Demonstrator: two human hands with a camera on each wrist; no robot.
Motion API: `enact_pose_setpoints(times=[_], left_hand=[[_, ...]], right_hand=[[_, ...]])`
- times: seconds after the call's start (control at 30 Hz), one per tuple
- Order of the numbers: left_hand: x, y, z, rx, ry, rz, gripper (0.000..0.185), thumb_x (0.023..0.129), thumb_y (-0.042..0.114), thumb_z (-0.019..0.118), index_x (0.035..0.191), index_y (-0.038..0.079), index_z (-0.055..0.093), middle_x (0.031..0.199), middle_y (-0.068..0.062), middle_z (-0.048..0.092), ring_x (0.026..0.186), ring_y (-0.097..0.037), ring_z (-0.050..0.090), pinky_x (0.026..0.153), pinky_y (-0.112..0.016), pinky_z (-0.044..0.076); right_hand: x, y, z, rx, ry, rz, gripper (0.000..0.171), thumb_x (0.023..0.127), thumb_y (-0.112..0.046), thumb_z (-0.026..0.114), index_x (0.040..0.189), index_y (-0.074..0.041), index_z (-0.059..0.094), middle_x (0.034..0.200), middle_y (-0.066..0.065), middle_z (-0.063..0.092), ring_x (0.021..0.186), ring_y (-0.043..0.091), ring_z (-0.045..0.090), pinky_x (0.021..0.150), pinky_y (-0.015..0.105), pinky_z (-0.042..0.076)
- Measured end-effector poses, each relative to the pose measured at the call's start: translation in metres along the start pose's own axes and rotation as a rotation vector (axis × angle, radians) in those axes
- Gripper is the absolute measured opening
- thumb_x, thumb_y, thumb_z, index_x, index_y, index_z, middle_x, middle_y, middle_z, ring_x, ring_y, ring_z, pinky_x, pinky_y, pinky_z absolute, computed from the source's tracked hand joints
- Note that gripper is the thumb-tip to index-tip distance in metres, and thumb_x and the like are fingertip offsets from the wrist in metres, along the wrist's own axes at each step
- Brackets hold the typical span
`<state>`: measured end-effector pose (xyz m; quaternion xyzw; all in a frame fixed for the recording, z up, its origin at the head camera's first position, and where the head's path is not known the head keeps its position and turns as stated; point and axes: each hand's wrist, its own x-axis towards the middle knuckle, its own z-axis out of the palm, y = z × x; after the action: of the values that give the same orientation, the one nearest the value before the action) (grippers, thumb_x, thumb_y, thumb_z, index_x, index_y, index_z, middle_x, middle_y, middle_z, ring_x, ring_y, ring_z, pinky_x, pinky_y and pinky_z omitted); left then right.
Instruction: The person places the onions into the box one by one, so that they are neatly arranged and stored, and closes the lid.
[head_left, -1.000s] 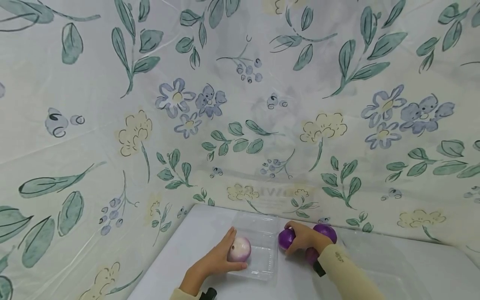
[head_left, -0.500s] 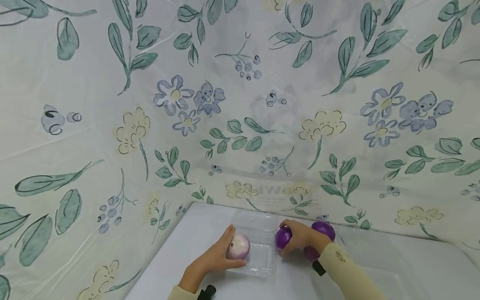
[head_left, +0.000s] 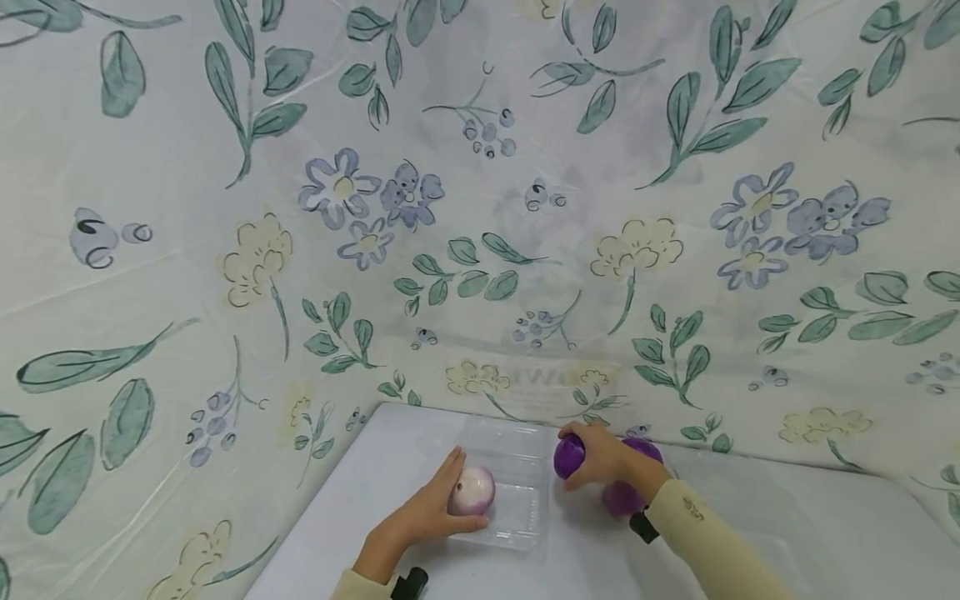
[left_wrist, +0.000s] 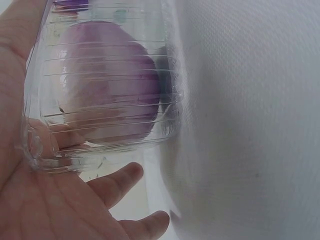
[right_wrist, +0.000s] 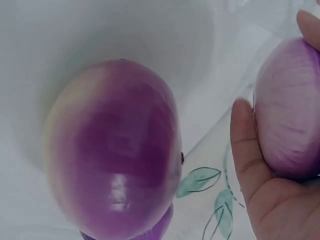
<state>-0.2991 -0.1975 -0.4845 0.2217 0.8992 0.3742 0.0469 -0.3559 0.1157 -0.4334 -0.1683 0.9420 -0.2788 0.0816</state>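
Note:
A clear plastic box [head_left: 517,506] stands on the white table with a pale pink-white onion [head_left: 474,490] in its left part. My left hand [head_left: 427,510] lies along the box's left side, fingers and thumb extended; the left wrist view shows the palm against the clear wall [left_wrist: 172,112] and two fingers straight and free. To the right of the box, my right hand [head_left: 611,458] grips a purple onion [head_left: 570,457] between thumb and fingers. In the right wrist view this onion [right_wrist: 287,110] shows a paler side.
Two more purple onions lie by the right wrist: one [head_left: 622,498] below it and one [head_left: 647,451] behind it. A clear plastic container [head_left: 750,508] is at the right. Flowered cloth [head_left: 480,208] hangs behind the table's back edge.
My right hand has moved the purple onion slightly up and away, exposing more of the onion below the wrist. The left hand keeps its place at the box. The head view has shifted slightly.

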Motion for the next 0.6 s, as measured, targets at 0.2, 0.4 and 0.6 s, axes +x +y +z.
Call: enact_pose_setpoints(times=[0.2, 0.4, 0.6], left_hand=[[0.001, -0.002, 0.0, -0.003, 0.003, -0.014, 0.116, 0.079, 0.046, 0.08, 0.155, -0.007, 0.011, 0.164, -0.027, 0.006, 0.15, -0.046, 0.015, 0.117, -0.063, 0.021], [-0.002, 0.0, 0.001, -0.018, -0.008, -0.048, 0.115, 0.078, 0.045, 0.081, 0.155, -0.006, 0.013, 0.164, -0.026, 0.007, 0.148, -0.049, 0.018, 0.115, -0.066, 0.023], [-0.003, 0.003, 0.001, -0.023, -0.006, -0.056, 0.113, 0.078, 0.044, 0.082, 0.155, -0.005, 0.015, 0.164, -0.026, 0.009, 0.148, -0.049, 0.019, 0.114, -0.066, 0.024]], right_hand=[[-0.006, -0.004, -0.004, 0.009, -0.007, -0.094, 0.066, 0.065, -0.018, 0.09, 0.122, -0.014, 0.056, 0.12, 0.008, 0.059, 0.11, 0.029, 0.057, 0.092, 0.054, 0.052], [-0.015, -0.011, 0.0, 0.028, -0.029, -0.096, 0.07, 0.067, -0.022, 0.089, 0.127, -0.014, 0.054, 0.124, 0.009, 0.058, 0.111, 0.029, 0.058, 0.092, 0.056, 0.052], [-0.015, -0.015, 0.005, 0.04, -0.006, -0.178, 0.074, 0.067, -0.022, 0.088, 0.13, -0.01, 0.053, 0.127, 0.013, 0.058, 0.113, 0.031, 0.059, 0.094, 0.056, 0.051]])
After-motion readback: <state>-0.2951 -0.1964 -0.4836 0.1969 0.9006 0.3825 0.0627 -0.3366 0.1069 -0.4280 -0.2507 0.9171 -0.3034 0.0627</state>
